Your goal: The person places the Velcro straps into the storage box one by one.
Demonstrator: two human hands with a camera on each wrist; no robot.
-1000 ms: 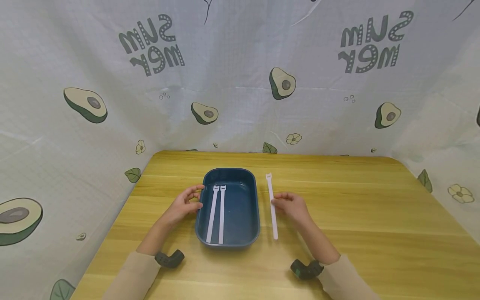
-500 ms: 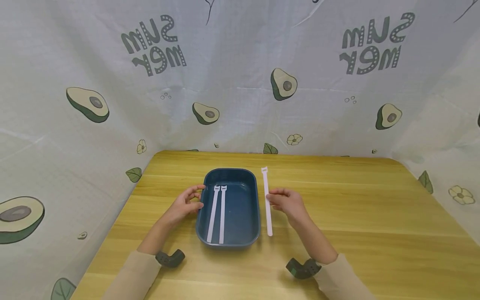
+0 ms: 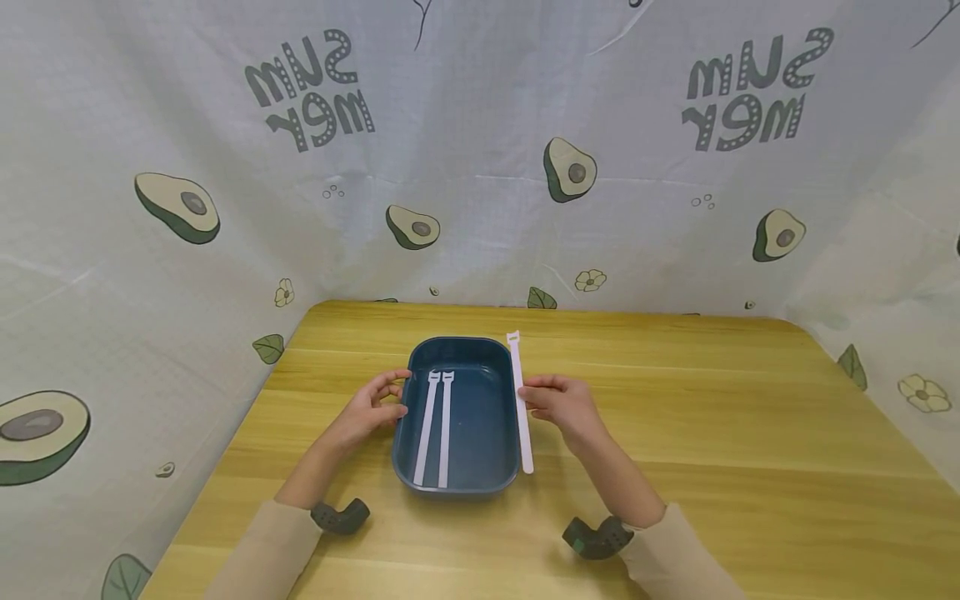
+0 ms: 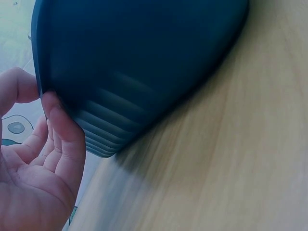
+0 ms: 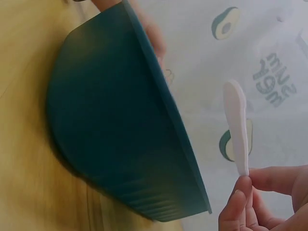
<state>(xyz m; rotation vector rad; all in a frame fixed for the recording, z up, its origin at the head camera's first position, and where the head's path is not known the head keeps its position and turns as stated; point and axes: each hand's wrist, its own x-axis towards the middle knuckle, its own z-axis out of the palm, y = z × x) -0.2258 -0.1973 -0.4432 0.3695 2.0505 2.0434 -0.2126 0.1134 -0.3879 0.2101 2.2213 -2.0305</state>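
A white hook-and-loop cable tie [image 3: 522,429] is pinched near its middle between the thumb and fingers of my right hand [image 3: 558,406]. In the head view it overlaps the right rim of a dark blue rectangular bin [image 3: 480,433]. The right wrist view shows the cable tie [image 5: 237,120] raised above the level of the rim, its rounded end pointing up. My left hand [image 3: 369,412] holds the bin's left rim, with thumb and finger at the edge in the left wrist view. Two more white cable ties [image 3: 445,429] lie side by side lengthwise on the bin's left floor.
The bin stands on a wood-grain table [image 3: 712,417]. Behind and at both sides hangs a pale curtain [image 3: 480,150] printed with avocados and lettering. Each wrist carries a dark camera mount, such as the right camera mount [image 3: 596,539].
My right hand has carried the cable tie leftward, from beside the bin to over its right rim. My left hand stays at the left rim, and the two ties inside have not moved.
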